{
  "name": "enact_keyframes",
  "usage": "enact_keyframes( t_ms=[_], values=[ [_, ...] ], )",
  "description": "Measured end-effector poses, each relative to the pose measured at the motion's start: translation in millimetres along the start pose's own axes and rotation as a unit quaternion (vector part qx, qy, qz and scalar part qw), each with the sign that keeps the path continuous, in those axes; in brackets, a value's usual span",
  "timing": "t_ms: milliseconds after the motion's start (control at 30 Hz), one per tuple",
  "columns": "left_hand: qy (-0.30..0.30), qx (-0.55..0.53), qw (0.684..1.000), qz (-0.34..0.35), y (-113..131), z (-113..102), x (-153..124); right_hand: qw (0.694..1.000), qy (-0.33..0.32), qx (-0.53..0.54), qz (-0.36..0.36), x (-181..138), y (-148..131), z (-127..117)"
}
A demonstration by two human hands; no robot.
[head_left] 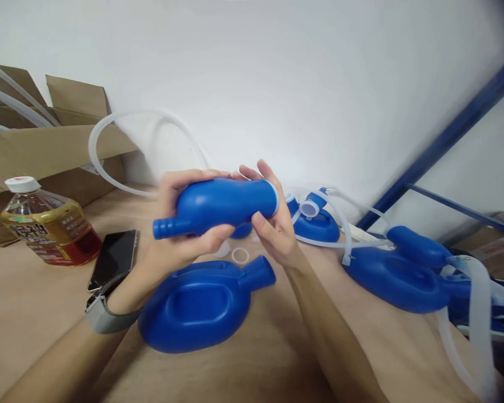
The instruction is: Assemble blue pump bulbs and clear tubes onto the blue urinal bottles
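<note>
Left hand grips the narrow end of a blue bulb, held level above the table at centre frame; its ribbed spout points to the left of the frame and carries no tube. Right hand closes on the wide end of the same bulb, thumb below, fingers over the top, at a pale ring round that end. Whether this ring is fully seated cannot be told.

Directly beneath the hands, at lower centre, lies a blue flat bottle, neck to the right, with nothing fitted to it. Two loose white rings rest on the table just behind it.

To the right of the frame, finished-looking units lie together, each with bulb and clear tubing attached; judged from this, several are done and the one in hand is part-way, with tube and bottle not yet joined.

At left: a phone, a drink bottle on its side, and a cardboard box with a clear tube looping out.
</note>
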State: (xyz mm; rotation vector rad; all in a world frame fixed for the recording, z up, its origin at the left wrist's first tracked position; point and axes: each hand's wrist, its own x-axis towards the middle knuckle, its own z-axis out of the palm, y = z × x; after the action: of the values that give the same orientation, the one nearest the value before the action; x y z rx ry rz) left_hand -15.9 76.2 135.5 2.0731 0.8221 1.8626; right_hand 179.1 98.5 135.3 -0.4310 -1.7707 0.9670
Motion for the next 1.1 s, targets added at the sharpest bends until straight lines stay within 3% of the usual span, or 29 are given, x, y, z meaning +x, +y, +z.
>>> enact_keyframes(
  t_ms=[100,200,267,333,467,600,700,800,900,1000,1100],
  values=[
    [-0.062,0.059,0.996,-0.037,-9,-13,13,0.991,-0.078,-0.084,0.076,2,0,-31],
    [-0.074,0.176,0.967,-0.167,-28,-33,25,0.952,-0.143,-0.2,0.184,0,14,-73],
    [-0.075,0.235,0.928,-0.279,-47,-45,28,0.906,-0.169,-0.281,0.266,-4,34,-99],
    [-0.128,0.275,0.886,-0.352,-72,-55,25,0.836,-0.224,-0.365,0.345,-9,59,-117],
    [-0.193,0.274,0.826,-0.453,-116,-60,9,0.806,-0.252,-0.402,0.355,-15,101,-128],
    [-0.226,0.21,0.788,-0.532,-131,-51,-8,0.796,-0.262,-0.432,0.334,-14,115,-123],
    [-0.278,0.206,0.766,-0.542,-134,-43,-16,0.788,-0.285,-0.45,0.308,-12,114,-110],
    [-0.332,0.27,0.734,-0.528,-142,-37,-18,0.788,-0.327,-0.446,0.27,-12,117,-86],
    [-0.349,0.333,0.717,-0.503,-148,-37,-12,0.786,-0.361,-0.434,0.251,-12,125,-59],
    [-0.352,0.372,0.741,-0.434,-132,-42,1,0.79,-0.36,-0.428,0.251,-9,125,-50],
    [-0.416,0.348,0.782,-0.308,-84,-45,8,0.81,-0.326,-0.412,0.262,-2,103,-69]
  ],
)
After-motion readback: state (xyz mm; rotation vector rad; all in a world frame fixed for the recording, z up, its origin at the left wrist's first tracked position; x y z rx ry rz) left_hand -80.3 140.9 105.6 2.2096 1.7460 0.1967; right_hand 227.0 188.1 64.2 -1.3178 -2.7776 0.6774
